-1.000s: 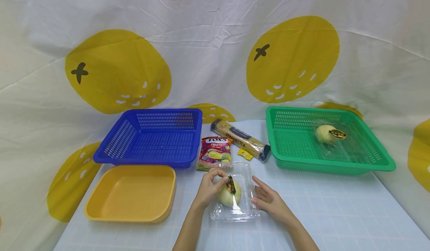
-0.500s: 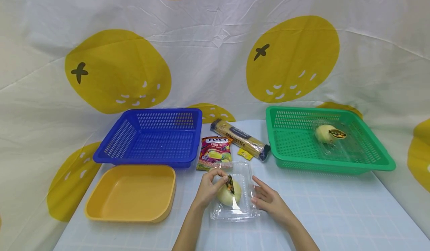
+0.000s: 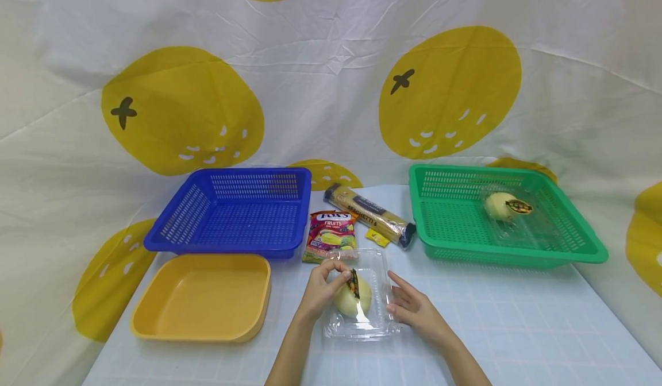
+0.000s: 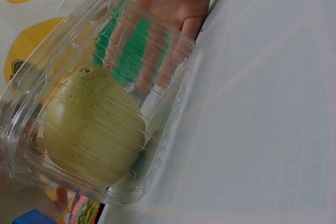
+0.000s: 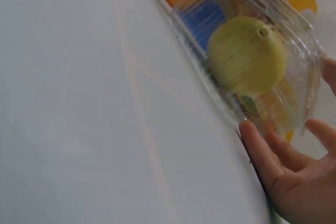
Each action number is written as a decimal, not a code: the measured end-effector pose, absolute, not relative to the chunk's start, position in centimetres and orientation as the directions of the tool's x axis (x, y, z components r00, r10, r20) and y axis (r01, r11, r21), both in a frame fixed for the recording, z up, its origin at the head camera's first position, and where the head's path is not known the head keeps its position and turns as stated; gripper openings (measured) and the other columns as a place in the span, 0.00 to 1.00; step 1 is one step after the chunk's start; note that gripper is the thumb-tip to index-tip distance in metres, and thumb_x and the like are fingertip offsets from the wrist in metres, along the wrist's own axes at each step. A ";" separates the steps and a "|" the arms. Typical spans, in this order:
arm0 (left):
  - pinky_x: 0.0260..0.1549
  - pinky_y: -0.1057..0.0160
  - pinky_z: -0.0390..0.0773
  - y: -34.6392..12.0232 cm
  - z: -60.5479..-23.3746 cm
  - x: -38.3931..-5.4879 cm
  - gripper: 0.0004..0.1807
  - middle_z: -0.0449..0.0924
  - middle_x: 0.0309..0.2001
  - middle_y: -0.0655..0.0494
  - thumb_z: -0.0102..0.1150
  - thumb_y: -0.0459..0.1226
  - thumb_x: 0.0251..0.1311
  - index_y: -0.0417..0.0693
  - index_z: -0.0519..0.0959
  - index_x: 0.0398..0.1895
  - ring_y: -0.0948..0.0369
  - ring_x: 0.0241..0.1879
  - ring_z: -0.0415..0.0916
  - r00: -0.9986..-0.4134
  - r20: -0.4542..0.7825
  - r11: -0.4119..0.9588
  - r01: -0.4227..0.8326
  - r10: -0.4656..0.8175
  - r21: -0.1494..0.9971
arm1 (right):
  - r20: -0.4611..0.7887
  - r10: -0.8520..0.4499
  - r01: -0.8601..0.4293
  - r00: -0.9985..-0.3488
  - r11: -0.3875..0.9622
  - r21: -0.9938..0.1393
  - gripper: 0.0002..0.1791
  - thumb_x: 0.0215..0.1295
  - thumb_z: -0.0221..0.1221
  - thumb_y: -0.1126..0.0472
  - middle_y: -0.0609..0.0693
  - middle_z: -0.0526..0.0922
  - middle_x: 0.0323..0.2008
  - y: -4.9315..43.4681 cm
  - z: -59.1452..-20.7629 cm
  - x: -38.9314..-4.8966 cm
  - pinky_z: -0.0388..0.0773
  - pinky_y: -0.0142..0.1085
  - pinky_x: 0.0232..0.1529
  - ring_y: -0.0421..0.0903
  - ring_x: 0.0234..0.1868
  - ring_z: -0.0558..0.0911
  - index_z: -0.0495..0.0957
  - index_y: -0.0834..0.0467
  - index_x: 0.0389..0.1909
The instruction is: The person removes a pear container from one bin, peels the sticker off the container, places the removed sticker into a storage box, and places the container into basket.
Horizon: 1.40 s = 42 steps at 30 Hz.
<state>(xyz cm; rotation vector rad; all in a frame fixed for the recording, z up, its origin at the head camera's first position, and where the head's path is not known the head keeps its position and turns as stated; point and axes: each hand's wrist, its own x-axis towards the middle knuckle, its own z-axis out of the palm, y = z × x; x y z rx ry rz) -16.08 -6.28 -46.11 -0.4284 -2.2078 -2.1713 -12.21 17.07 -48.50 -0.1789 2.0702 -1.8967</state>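
A clear plastic clamshell box (image 3: 380, 294) with a round, pale yellow-green fruit (image 3: 345, 307) inside stands in front of the person. On its top lies a dark, narrow sticker (image 3: 355, 285) with an orange print. My left hand (image 3: 323, 291) reaches over the box's left side, thumb and forefinger pinching the sticker's upper end. At the right side, my right hand (image 3: 416, 311) touches the box with fingertips and thumb, its fingers fairly straight. Small dark specks mark the fruit (image 4: 94, 124) in the left wrist view. In the right wrist view, the fingertips of the right hand (image 5: 294, 182) meet the box's edge.
Behind the box lie a candy bag (image 3: 331, 234), a spaghetti pack (image 3: 369, 213) and a small yellow packet (image 3: 377, 237). A blue basket (image 3: 305, 213) and a yellow tray (image 3: 266, 294) stand at left. The green basket (image 3: 439, 252) at right holds another boxed fruit (image 3: 499, 206).
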 end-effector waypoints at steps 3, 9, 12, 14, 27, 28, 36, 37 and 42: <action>0.66 0.44 0.46 -6.3 -46.2 -16.1 0.07 0.75 0.35 0.40 0.60 0.27 0.54 0.27 0.75 0.29 0.44 0.57 0.67 -0.964 0.198 -0.001 0.201 0.179 0.980 | -0.163 -0.303 0.134 -0.939 0.115 -0.984 0.41 0.62 0.60 0.59 0.73 0.56 0.66 17.1 -48.5 -12.2 0.75 0.48 0.52 0.67 0.62 0.65 0.51 0.52 0.73; 0.65 0.43 0.47 -6.2 -46.2 -16.2 0.07 0.75 0.35 0.42 0.60 0.27 0.55 0.28 0.75 0.29 0.45 0.55 0.68 -0.966 0.190 0.004 0.193 0.175 0.981 | -0.161 -0.303 0.132 -0.939 0.113 -0.985 0.41 0.62 0.60 0.59 0.73 0.56 0.65 17.0 -48.5 -12.2 0.75 0.48 0.52 0.66 0.62 0.66 0.51 0.52 0.73; 0.62 0.50 0.56 -6.5 -46.3 -16.3 0.05 0.76 0.34 0.49 0.58 0.28 0.57 0.32 0.75 0.29 0.54 0.50 0.71 -0.974 0.159 -0.033 0.156 0.160 0.987 | -0.154 -0.307 0.127 -0.939 0.107 -0.986 0.41 0.62 0.60 0.59 0.73 0.57 0.65 17.1 -48.4 -12.2 0.75 0.47 0.52 0.66 0.62 0.67 0.51 0.53 0.73; 0.56 0.59 0.65 -6.7 -46.3 -16.4 0.02 0.75 0.32 0.53 0.57 0.28 0.58 0.36 0.75 0.29 0.60 0.44 0.73 -0.981 0.136 -0.098 0.123 0.139 0.987 | -0.152 -0.311 0.126 -0.938 0.105 -0.987 0.41 0.62 0.60 0.59 0.73 0.58 0.65 17.1 -48.4 -12.2 0.75 0.47 0.52 0.66 0.62 0.67 0.51 0.53 0.73; 0.41 0.71 0.72 -7.4 -45.9 -15.9 0.01 0.75 0.30 0.60 0.54 0.26 0.59 0.33 0.75 0.32 0.67 0.34 0.72 -0.990 0.115 -0.266 0.090 0.077 0.960 | -0.155 -0.313 0.130 -0.937 0.100 -0.986 0.40 0.63 0.59 0.60 0.74 0.56 0.65 17.1 -48.5 -12.2 0.76 0.47 0.51 0.66 0.62 0.66 0.51 0.53 0.73; 0.41 0.71 0.72 -7.4 -45.7 -15.7 0.04 0.75 0.31 0.60 0.55 0.26 0.59 0.30 0.74 0.34 0.67 0.35 0.72 -0.993 0.104 -0.238 0.086 0.063 0.968 | -0.157 -0.313 0.132 -0.937 0.101 -0.986 0.40 0.63 0.59 0.60 0.74 0.56 0.65 17.2 -48.5 -12.2 0.76 0.47 0.51 0.66 0.62 0.66 0.51 0.53 0.73; 0.40 0.71 0.74 -9.9 -43.6 -14.1 0.10 0.77 0.34 0.52 0.57 0.27 0.58 0.24 0.74 0.38 0.66 0.36 0.74 -0.995 0.086 -0.059 0.089 -0.055 0.994 | -0.155 -0.325 0.129 -0.933 0.099 -0.987 0.41 0.63 0.59 0.60 0.74 0.56 0.65 17.1 -48.5 -12.2 0.75 0.46 0.52 0.66 0.62 0.66 0.50 0.54 0.73; 0.39 0.71 0.75 -10.5 -43.3 -13.9 0.10 0.77 0.33 0.52 0.57 0.27 0.58 0.25 0.74 0.38 0.66 0.35 0.74 -0.993 0.090 -0.038 0.093 -0.072 0.995 | -0.154 -0.325 0.128 -0.933 0.099 -0.987 0.41 0.63 0.59 0.60 0.74 0.56 0.65 17.1 -48.5 -12.2 0.75 0.46 0.52 0.66 0.62 0.66 0.50 0.54 0.73; 0.37 0.73 0.75 -13.8 -41.9 -12.9 0.08 0.77 0.31 0.54 0.57 0.25 0.58 0.24 0.74 0.37 0.67 0.33 0.74 -0.983 0.136 0.064 0.129 -0.124 0.990 | -0.160 -0.312 0.133 -0.937 0.105 -0.985 0.41 0.62 0.60 0.60 0.73 0.58 0.65 17.1 -48.7 -12.3 0.75 0.46 0.52 0.65 0.61 0.68 0.50 0.53 0.73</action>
